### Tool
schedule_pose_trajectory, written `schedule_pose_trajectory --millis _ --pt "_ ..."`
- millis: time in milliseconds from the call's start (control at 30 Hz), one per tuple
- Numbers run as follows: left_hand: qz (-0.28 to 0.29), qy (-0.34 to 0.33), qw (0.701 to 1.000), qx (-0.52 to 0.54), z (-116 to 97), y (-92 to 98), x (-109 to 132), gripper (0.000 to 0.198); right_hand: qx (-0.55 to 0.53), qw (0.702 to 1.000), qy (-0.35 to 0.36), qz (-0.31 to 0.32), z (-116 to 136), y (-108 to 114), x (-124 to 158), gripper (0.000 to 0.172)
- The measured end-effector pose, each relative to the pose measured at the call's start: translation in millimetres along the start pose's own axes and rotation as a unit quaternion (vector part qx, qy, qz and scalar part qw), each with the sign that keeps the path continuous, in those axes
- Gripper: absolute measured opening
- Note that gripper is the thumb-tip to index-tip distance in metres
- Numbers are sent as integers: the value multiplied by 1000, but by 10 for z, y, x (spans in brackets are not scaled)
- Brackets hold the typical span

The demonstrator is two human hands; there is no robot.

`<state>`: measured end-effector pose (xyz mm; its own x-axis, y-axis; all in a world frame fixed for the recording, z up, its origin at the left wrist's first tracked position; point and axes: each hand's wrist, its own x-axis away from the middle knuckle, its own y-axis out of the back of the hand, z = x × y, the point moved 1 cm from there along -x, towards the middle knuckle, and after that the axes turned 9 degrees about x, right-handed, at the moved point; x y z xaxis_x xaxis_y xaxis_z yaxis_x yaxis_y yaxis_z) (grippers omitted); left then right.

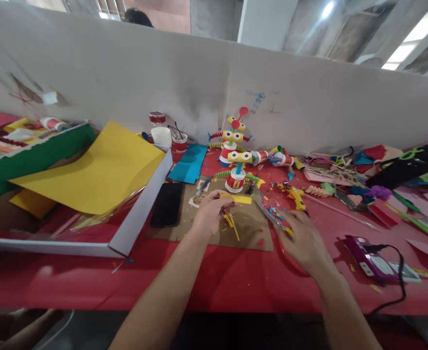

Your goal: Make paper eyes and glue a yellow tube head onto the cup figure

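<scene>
My left hand [213,210] is closed, pinching a small yellow paper strip [241,199] above a brown cardboard sheet [250,233]. Cut yellow slivers [234,227] lie on the cardboard just below it. In my right hand [303,238], slightly blurred, is a pair of scissors [270,214] with red handles; the blades point left toward the strip, apart from it. The fingers partly cover the handles. Behind the strip stands a paper-cup figure [236,180] with a yellow roll head, round eyes and green spring arms. More such figures [231,141] stand behind it.
On the left, a white-edged box [141,209] holds a large yellow sheet [100,170]. A black phone [167,204] and blue paper [189,163] lie beside the cardboard. To the right are a yellow glue gun [296,197], a purple power strip [370,260] with a cord, and a black bottle [406,167].
</scene>
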<state>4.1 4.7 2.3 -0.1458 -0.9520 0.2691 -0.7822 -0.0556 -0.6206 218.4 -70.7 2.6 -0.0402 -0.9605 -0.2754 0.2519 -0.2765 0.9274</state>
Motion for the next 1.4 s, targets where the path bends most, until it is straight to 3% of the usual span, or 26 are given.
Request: schedule_pose_trajectory --millis 33,100,167,300,467,567,633,733,800,867,967,1100,1233,1400 --pt "5 0 1000 0 -5 -8 5 16 -108 994 -11 4 116 -3 -116 41" --pt "13 3 1000 -4 -11 -16 8 14 -313 946 -36 68 338 -62 -353 41" --pt "15 6 1000 -7 -15 -7 -1 12 -408 907 -19 98 509 -146 -543 35" --pt "22 13 1000 -8 -12 36 -31 10 -449 891 -6 65 605 -289 -667 15" --pt "52 11 998 -18 18 10 -57 9 -485 871 -47 58 515 -367 -575 14" --pt "12 -41 997 -59 -36 -2 7 9 -531 843 -85 34 556 -375 -517 19" --pt "-26 -109 991 -73 -131 45 140 12 -584 802 -123 38 693 -378 -471 25" --pt "-7 -181 981 -67 -283 239 469 14 -646 731 -139 170 1087 -439 -403 29" --pt "34 -170 983 -60 -333 452 705 9 -655 691 -123 280 1406 -546 -386 35" --pt "45 -184 980 -62 -347 707 894 8 -656 667 -135 327 1684 -702 -416 42" --pt "-38 -297 953 -46 -351 1082 1047 10 -647 662 -161 343 1960 -952 -518 50" --pt "-106 -361 924 -64 -354 1367 1076 10 -646 652 -178 356 2106 -1131 -605 56" --pt "-98 -350 921 -141 -348 1409 1056 9 -657 651 -175 338 2141 -1146 -581 56" --pt "-94 -360 918 -136 -328 1379 1065 9 -657 657 -159 333 2159 -1164 -516 58"
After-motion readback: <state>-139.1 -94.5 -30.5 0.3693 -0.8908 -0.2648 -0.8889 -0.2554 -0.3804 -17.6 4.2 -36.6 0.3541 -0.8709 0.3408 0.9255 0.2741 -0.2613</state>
